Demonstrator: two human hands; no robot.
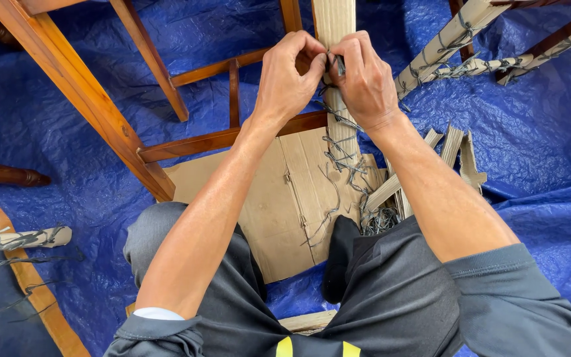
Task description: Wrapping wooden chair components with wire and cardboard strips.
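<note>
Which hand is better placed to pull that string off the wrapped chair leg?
Probably the right hand: its fingers already pinch the string, while the left hand braces the leg.

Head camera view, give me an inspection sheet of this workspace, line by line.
Surface: blue tarp with a flattened cardboard sheet on it.
Job's things: cardboard-wrapped wooden leg bound with grey twine.
Clutter: cardboard strips and twine scraps by the knee.
Hands: left hand and right hand both pinch the twine at the leg.
Cables: nothing seen.
Surroundings: bare wooden frame, more wrapped legs.
</note>
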